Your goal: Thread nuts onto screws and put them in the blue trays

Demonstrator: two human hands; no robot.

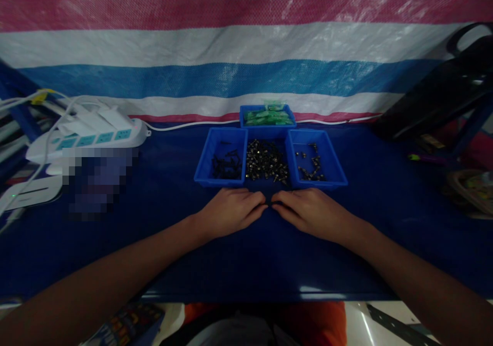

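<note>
My left hand (pixel 234 210) and my right hand (pixel 306 210) face each other low over the blue table, with a narrow gap between their fingertips. Thumb and forefinger are pinched together on each; whatever they hold is too small and dark to make out. Just beyond the fingers lies a loose pile of small metal fittings (pixel 265 161), perhaps screws. A blue bin with dark slender pieces (pixel 227 166) stands left of the pile. To its right, another blue bin (pixel 333 174) contains several small metal parts (pixel 314 169).
Behind the pile, a smaller blue bin (pixel 267 121) holds green packets (pixel 269 115). A white power strip (pixel 92 135) with plugs and cables is at the left. On the right are a black bottle-like object (pixel 435 89), a purple pen-like item (pixel 429 158) and a basket (pixel 468 192).
</note>
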